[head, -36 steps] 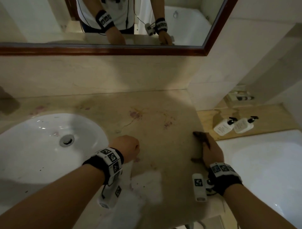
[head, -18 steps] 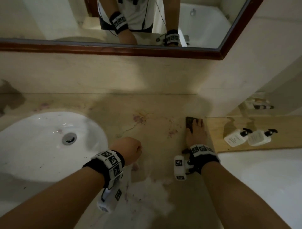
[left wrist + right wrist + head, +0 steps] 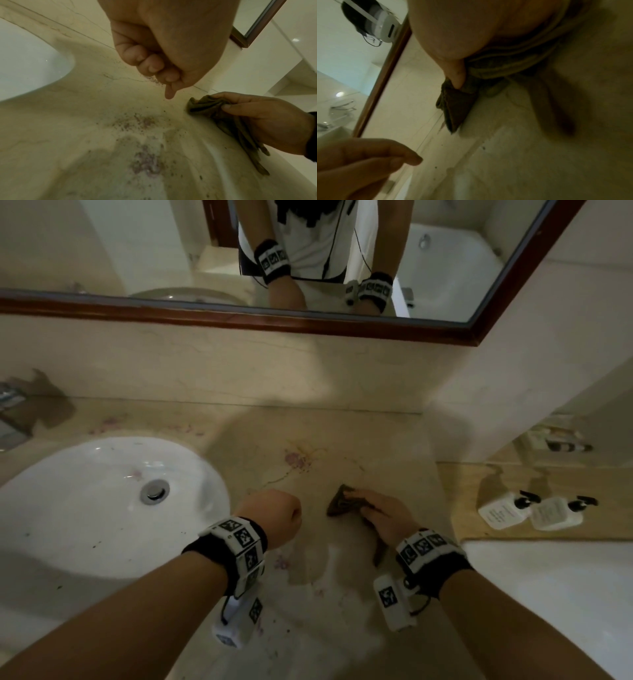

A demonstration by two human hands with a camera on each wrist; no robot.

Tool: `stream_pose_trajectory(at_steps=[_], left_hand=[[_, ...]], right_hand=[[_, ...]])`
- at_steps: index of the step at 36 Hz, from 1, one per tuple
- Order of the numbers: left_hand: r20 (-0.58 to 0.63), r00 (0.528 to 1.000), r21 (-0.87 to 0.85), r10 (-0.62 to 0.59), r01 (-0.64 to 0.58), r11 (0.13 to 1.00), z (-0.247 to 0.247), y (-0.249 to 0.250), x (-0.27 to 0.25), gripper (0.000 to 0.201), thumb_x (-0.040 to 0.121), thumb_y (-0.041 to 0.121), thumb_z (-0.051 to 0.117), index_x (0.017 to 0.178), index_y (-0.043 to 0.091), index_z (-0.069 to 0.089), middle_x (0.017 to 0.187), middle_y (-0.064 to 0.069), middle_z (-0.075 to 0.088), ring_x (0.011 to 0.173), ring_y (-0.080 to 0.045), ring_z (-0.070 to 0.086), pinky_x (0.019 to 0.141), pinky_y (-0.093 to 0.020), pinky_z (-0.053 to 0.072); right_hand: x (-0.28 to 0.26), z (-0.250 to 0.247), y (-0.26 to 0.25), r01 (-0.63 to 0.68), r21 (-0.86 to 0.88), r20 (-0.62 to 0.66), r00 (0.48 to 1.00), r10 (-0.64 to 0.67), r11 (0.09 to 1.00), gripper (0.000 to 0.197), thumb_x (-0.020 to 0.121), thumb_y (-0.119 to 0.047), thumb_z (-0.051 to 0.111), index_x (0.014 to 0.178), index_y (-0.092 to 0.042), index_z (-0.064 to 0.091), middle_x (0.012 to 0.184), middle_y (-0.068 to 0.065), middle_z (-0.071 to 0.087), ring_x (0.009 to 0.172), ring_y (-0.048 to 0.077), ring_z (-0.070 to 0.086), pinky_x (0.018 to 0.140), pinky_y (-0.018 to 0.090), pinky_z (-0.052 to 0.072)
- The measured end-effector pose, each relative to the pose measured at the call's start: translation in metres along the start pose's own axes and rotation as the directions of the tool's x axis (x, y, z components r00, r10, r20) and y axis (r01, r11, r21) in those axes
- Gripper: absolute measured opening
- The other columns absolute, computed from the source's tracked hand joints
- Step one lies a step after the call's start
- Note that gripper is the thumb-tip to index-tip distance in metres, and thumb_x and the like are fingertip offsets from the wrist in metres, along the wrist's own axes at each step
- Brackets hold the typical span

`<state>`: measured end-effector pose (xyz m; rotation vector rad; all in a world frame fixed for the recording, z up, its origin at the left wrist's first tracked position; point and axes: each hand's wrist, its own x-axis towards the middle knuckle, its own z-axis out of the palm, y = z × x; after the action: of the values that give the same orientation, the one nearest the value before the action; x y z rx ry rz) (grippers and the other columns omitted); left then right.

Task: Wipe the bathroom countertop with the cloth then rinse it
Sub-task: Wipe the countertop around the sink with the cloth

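A dark brown cloth (image 3: 344,501) lies bunched on the beige marble countertop (image 3: 342,433), right of the sink. My right hand (image 3: 380,513) grips it, thumb and fingers pinching the folds (image 3: 211,106), and presses it against the stone (image 3: 457,106). My left hand (image 3: 277,517) hovers as a curled fist just left of the cloth, holding nothing (image 3: 154,60). Purple-brown stains and dark specks (image 3: 296,458) mark the counter around both hands (image 3: 145,162).
A white oval sink (image 3: 68,508) with a metal drain (image 3: 154,491) lies at the left, a tap (image 3: 10,405) behind it. A wood-framed mirror (image 3: 308,320) runs along the back wall. Two white pump bottles (image 3: 531,511) lie on a lower ledge at the right, beside a white bathtub (image 3: 565,594).
My right hand has dragged the cloth from the counter's right edge, up toward the back right corner, then left and nearer, close to my left fist. The left hand has stayed put.
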<state>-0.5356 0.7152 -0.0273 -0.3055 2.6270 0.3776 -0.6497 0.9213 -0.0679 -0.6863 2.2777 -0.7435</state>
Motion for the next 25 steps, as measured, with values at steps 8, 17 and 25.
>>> stream_pose_trajectory(at_steps=[8,17,25], left_hand=[[-0.006,1.000,0.026,-0.019,0.019,0.999,-0.007,-0.002,0.005,0.034,0.096,0.025,0.035,0.103,0.014,0.067,0.101,-0.004,0.068,0.083,-0.023,0.062,0.070,-0.032,0.049],[-0.020,1.000,0.009,-0.015,0.015,1.000,-0.007,0.003,0.012,0.035,0.096,0.026,0.034,0.102,0.014,0.066,0.098,-0.005,0.068,0.075,-0.021,0.056,0.070,-0.032,0.050],[-0.021,0.999,-0.074,-0.030,0.029,0.997,-0.004,-0.008,0.008,0.026,0.094,0.023,0.038,0.089,0.014,0.062,0.098,-0.007,0.069,0.074,-0.021,0.054,0.072,-0.032,0.049]], right_hand=[[-0.009,-0.048,0.031,-0.076,0.154,-0.401,0.907,0.133,0.985,0.032,0.098,-0.015,0.043,0.127,-0.025,0.054,0.123,0.000,0.056,0.113,0.021,0.052,0.096,0.033,0.041],[0.034,-0.041,0.059,-0.381,-0.183,-0.445,0.854,0.269,0.906,0.065,0.099,-0.035,0.034,0.151,-0.007,0.006,0.160,0.009,-0.002,0.147,0.023,0.003,0.120,0.038,0.006],[0.091,-0.060,0.042,-0.465,-0.072,-0.495,0.785,0.373,0.882,0.068,0.098,-0.035,0.036,0.150,-0.006,0.005,0.159,0.011,-0.001,0.147,0.024,0.001,0.120,0.038,0.006]])
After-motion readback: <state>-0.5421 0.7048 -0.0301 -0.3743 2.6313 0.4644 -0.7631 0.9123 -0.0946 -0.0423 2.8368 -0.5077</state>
